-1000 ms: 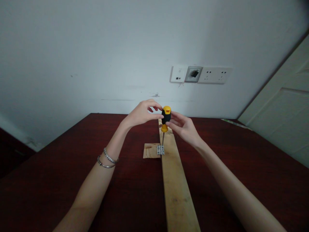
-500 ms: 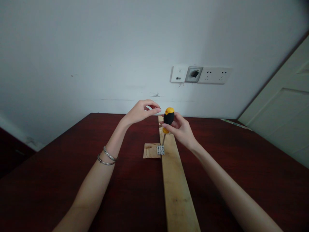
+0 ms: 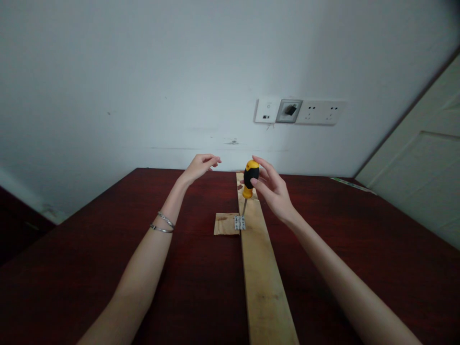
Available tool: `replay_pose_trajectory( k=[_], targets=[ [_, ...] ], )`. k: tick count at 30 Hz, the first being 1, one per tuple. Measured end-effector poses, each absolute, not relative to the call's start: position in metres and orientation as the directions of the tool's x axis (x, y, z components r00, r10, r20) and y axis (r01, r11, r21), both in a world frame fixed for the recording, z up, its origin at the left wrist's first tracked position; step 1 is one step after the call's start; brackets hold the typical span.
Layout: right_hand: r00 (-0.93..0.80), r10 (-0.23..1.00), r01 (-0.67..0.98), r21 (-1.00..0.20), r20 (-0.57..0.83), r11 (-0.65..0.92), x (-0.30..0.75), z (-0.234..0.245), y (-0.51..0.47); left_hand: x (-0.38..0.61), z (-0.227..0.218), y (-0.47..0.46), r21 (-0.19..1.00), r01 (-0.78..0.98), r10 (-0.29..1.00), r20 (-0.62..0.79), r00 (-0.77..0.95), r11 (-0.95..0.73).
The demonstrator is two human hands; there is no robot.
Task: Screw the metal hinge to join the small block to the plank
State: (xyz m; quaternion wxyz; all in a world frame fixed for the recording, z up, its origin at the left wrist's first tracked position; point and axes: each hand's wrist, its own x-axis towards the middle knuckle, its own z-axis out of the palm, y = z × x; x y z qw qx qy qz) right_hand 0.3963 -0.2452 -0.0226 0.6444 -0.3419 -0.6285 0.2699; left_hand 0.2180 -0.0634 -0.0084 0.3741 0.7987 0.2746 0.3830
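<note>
A yellow and black screwdriver (image 3: 250, 178) stands upright with its tip on a small metal hinge (image 3: 239, 223). The hinge joins a long wooden plank (image 3: 262, 273) to a small wooden block (image 3: 225, 224). My right hand (image 3: 273, 191) grips the screwdriver's handle with thumb and fingertips. My left hand (image 3: 199, 166) hovers to the left of the handle, apart from it, fingers loosely curled and holding nothing. Two silver bangles (image 3: 162, 223) sit on my left wrist.
The plank lies lengthwise on a dark red wooden table (image 3: 89, 258) against a white wall. A row of wall sockets (image 3: 298, 111) is above the table's far edge. A pale door (image 3: 420, 177) stands at the right.
My left hand has let go of the screwdriver handle and drawn away to the left. My right hand stays on the handle, now holding it alone.
</note>
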Motion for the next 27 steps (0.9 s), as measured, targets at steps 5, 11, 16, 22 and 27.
replay_pose_trajectory(
  k=[5, 11, 16, 22, 27],
  targets=[
    [0.104, 0.739, 0.108, -0.746, 0.666, 0.657, 0.398, -0.018, -0.245, 0.208, -0.049, -0.036, 0.919, 0.202, 0.858, 0.214, 0.467, -0.339],
    [0.180, 0.709, 0.176, -0.731, 0.682, 0.659, 0.393, -0.017, -0.246, 0.199, -0.087, -0.024, 0.943, 0.245, 0.901, 0.104, 0.421, -0.224],
    [0.152, 0.725, 0.217, -0.738, 0.672, 0.639, 0.393, -0.015, -0.250, 0.197, -0.096, -0.023, 0.951, 0.258, 0.909, 0.049, 0.414, -0.169],
    [0.126, 0.725, 0.173, -0.734, 0.678, 0.657, 0.393, -0.017, -0.248, 0.198, -0.101, -0.020, 0.955, 0.264, 0.912, 0.014, 0.411, -0.134],
    [0.185, 0.750, 0.117, -0.772, 0.635, 0.625, 0.390, -0.020, -0.242, 0.197, -0.108, -0.020, 0.954, 0.276, 0.917, 0.001, 0.399, -0.120]
  ],
)
